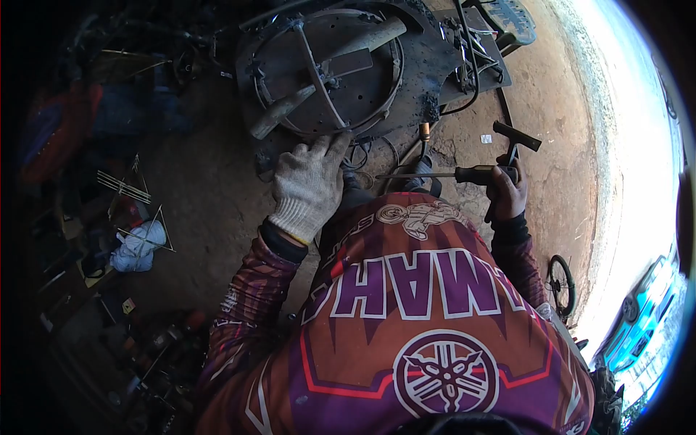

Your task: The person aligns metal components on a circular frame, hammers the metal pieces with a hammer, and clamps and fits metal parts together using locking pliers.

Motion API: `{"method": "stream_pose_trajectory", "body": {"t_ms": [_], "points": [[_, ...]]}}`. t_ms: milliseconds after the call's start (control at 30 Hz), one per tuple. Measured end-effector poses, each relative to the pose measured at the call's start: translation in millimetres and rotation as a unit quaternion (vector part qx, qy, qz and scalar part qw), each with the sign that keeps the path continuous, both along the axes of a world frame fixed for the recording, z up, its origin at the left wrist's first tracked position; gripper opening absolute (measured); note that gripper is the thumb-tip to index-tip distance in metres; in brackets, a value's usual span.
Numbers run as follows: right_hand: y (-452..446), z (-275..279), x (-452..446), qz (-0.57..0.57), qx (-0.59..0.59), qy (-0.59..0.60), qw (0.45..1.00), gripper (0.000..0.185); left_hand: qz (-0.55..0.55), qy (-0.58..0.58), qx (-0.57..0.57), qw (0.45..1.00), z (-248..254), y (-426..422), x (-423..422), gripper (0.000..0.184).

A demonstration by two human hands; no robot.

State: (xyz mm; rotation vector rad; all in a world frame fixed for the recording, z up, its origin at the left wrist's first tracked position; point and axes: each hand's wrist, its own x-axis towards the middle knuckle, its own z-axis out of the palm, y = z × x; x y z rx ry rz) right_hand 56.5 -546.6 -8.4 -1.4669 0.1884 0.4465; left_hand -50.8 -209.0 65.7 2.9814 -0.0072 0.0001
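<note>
My left hand [308, 185], in a knitted grey-white work glove, reaches to the near edge of a round metal frame [395, 90]. Its front fingers are stretched out and rest by the lower end of the frame's curved crossbar [313, 65]. My right hand [509, 194] is closed around a screwdriver [475, 175], whose long thin shaft points left, and a hammer [516, 135] with a dark T-shaped head. The frame lies on a dark metal work table [428, 72]. A wide, flat metal bar [279, 116] runs slantwise across the frame, partly behind the crossbar.
At the upper right, a small stand [489, 54] holds clamps and cables beside a plastic chair [513, 20]. A brass-tipped torch [425, 132] hangs at the table's near edge. Thin rod frames [123, 187] and a white bundle [139, 246] are on the left floor. A wheel [560, 285] stands right.
</note>
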Motion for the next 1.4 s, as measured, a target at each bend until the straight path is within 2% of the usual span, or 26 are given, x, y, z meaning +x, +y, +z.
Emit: {"method": "stream_pose_trajectory", "body": {"t_ms": [67, 100, 167, 200, 233, 300, 367, 433, 467, 533, 567, 633, 667, 700, 767, 833, 900, 967, 1000, 1033, 1100, 1133, 1233, 1300, 1333, 1400], "points": [[5.7, 0.7, 2.0, 0.005, 0.006, -0.001, 1.0, 0.032, 0.071, 0.036, 0.143, 0.987, 4.6, -1.2, -4.6, 0.033], [6.9, 1.5, 1.4, 0.002, 0.001, -0.004, 1.0, 0.032, 0.071, 0.034, 0.143, 0.987, 11.2, -0.4, -6.9, 0.033], [4.4, 4.3, -1.2, -0.003, -0.007, -0.008, 1.0, 0.032, 0.081, 0.036, 0.058, 0.994, 28.6, 2.0, -10.2, 0.029], [4.7, 6.1, -1.3, -0.001, 0.0, -0.007, 1.0, 0.032, 0.082, 0.036, -0.054, 0.994, 32.1, 1.8, -10.4, 0.028], [7.4, 7.8, 0.3, 0.004, 0.01, -0.008, 1.0, 0.032, 0.085, 0.031, -0.052, 0.995, 33.3, 0.2, -10.1, 0.028], [16.0, 16.4, 1.5, 0.005, 0.038, -0.01, 0.999, 0.033, -0.004, -0.038, -0.182, 0.982, 33.7, -7.1, -4.4, 0.027], [31.3, 28.7, 6.9, 0.005, 0.067, -0.017, 0.998, 0.033, -0.042, -0.074, -0.187, 0.979, 32.6, -15.2, 10.7, 0.03], [56.1, 48.9, 12.0, 0.037, 0.112, -0.027, 0.993, 0.035, -0.051, -0.055, -0.286, 0.955, 40.9, -27.2, 21.8, 0.029], [68.5, 60.9, 15.3, 0.057, 0.124, -0.034, 0.99, 0.039, -0.053, -0.066, -0.281, 0.956, 43.0, -27.3, 25.6, 0.029], [97.4, 82.4, 21.9, 0.079, 0.124, -0.076, 0.986, 0.042, -0.052, 0.033, -0.367, 0.928, 42.5, -23.5, 29.3, 0.027], [111.2, 90.0, 24.1, 0.096, 0.12, -0.107, 0.982, 0.046, -0.053, 0.022, -0.363, 0.93, 41.7, -18.4, 28.5, 0.027], [135.4, 98.4, 30.5, 0.089, 0.127, -0.143, 0.977, 0.053, -0.002, -0.035, -0.455, 0.89, 33.7, -6.1, 25.7, 0.023], [147.2, 103.8, 35.7, 0.114, 0.112, -0.186, 0.969, 0.056, 0.067, -0.038, -0.552, 0.83, 20.7, -3.9, 23.7, 0.026], [158.1, 110.3, 37.9, 0.138, 0.097, -0.227, 0.959, 0.058, 0.063, -0.044, -0.552, 0.831, 29.8, 1.3, 27.7, 0.026], [181.7, 129.5, 31.5, 0.15, 0.057, -0.207, 0.965, 0.057, 0.129, -0.07, -0.643, 0.751, 55.7, 12.5, 37.0, 0.034], [212.4, 139.7, 21.6, 0.208, -0.027, -0.281, 0.937, 0.055, 0.107, -0.095, -0.644, 0.752, 63.2, 25.3, 42.4, 0.039], [245.2, 128.0, 14.4, 0.215, -0.078, -0.446, 0.865, 0.052, 0.078, -0.108, -0.646, 0.752, 61.9, 37.3, 43.0, 0.043], [265.7, 151.4, 0.6, 0.292, -0.111, -0.408, 0.858, 0.049, 0.126, -0.139, -0.781, 0.596, 54.0, 53.1, 42.8, 0.047], [276.7, 151.9, -6.7, 0.309, -0.123, -0.428, 0.841, 0.048, 0.118, -0.119, -0.785, 0.597, 47.5, 64.5, 40.0, 0.047], [285.8, 150.1, -14.1, 0.325, -0.136, -0.442, 0.825, 0.048, 0.121, -0.156, -0.694, 0.692, 40.7, 76.3, 34.0, 0.046], [297.8, 147.5, -21.8, 0.325, -0.126, -0.411, 0.843, 0.047, 0.107, -0.173, -0.6, 0.774, 33.9, 88.9, 27.5, 0.045], [301.0, 145.0, -22.9, 0.341, -0.102, -0.394, 0.847, 0.047, 0.117, -0.124, -0.761, 0.626, 44.6, 92.7, 28.5, 0.047], [306.6, 128.7, -30.4, 0.287, -0.086, -0.421, 0.856, 0.048, 0.246, -0.061, -0.832, 0.494, 57.5, 102.6, 41.7, 0.047], [302.1, 129.0, -34.0, 0.304, -0.098, -0.369, 0.873, 0.048, 0.217, -0.049, -0.81, 0.542, 48.3, 125.3, 45.9, 0.041], [300.5, 128.9, -36.1, 0.324, -0.105, -0.321, 0.884, 0.049, 0.217, -0.039, -0.811, 0.542, 50.0, 127.4, 48.8, 0.041], [305.5, 120.6, -43.7, 0.278, -0.093, -0.336, 0.895, 0.047, 0.221, -0.1, -0.713, 0.659, 63.9, 129.7, 56.9, 0.04]]}}
